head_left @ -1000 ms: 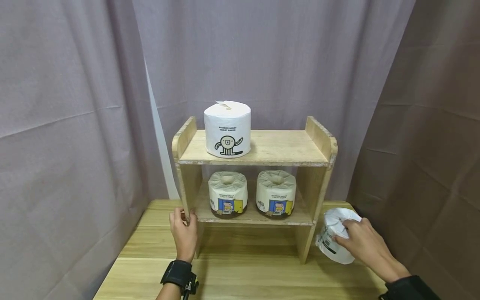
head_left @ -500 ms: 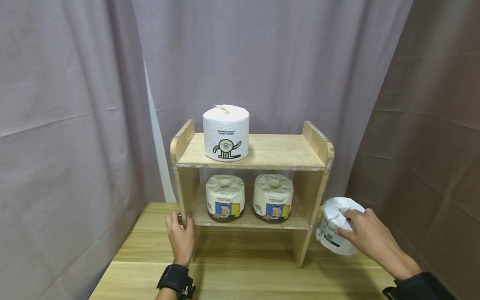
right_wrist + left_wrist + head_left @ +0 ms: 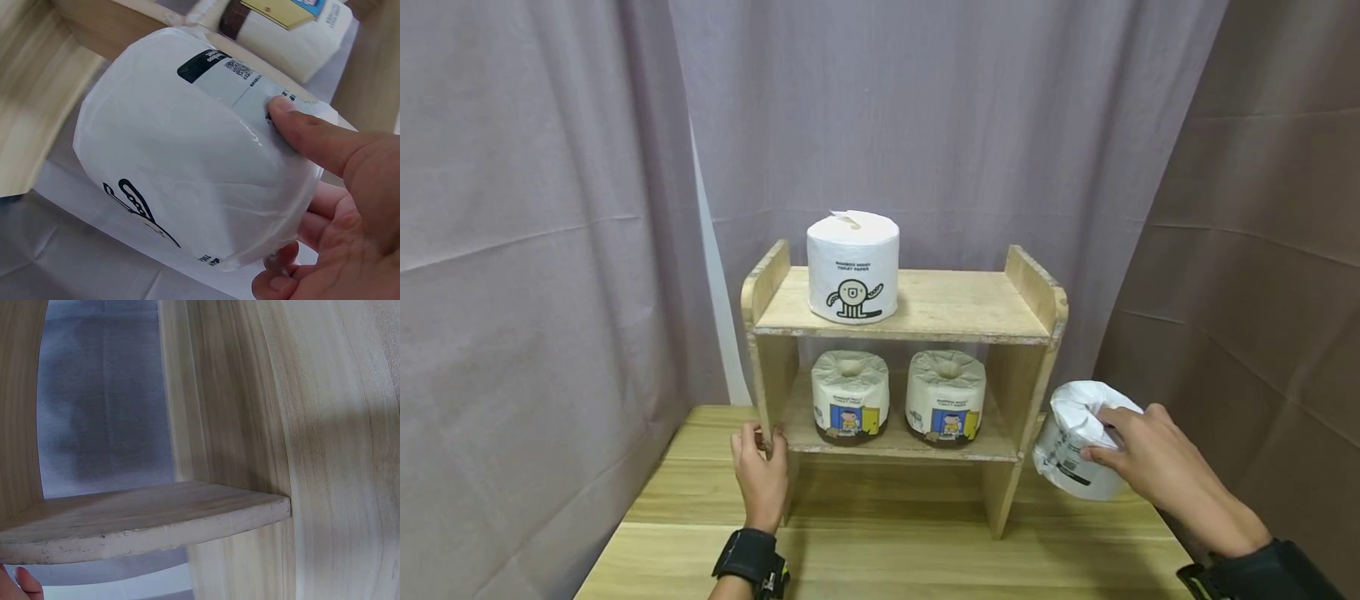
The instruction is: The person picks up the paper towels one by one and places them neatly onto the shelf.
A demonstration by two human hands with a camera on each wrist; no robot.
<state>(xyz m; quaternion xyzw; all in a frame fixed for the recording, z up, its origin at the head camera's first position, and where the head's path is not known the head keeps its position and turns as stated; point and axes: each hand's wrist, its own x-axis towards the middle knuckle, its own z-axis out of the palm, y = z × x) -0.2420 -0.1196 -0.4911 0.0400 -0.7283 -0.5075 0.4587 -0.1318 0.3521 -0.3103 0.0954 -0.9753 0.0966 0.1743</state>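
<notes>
My right hand grips a white wrapped toilet paper roll by its upper end, the thumb on its printed side. The roll is tilted beside the right side panel of a small wooden shelf. In the right wrist view, black print and a QR code show on the wrapped roll. My left hand holds the front edge of the shelf's left panel low down, with thumb and fingers around it. Only its fingertips appear in the left wrist view.
Another white roll stands on the top board at the left. Two cream rolls with coloured pictures, a left one and a right one, stand on the lower board. Grey curtains surround the wooden table.
My right hand has lifted the toilet paper roll slightly and moved a little to the right. My left hand keeps its hold on the shelf. The head view has shifted slightly.
</notes>
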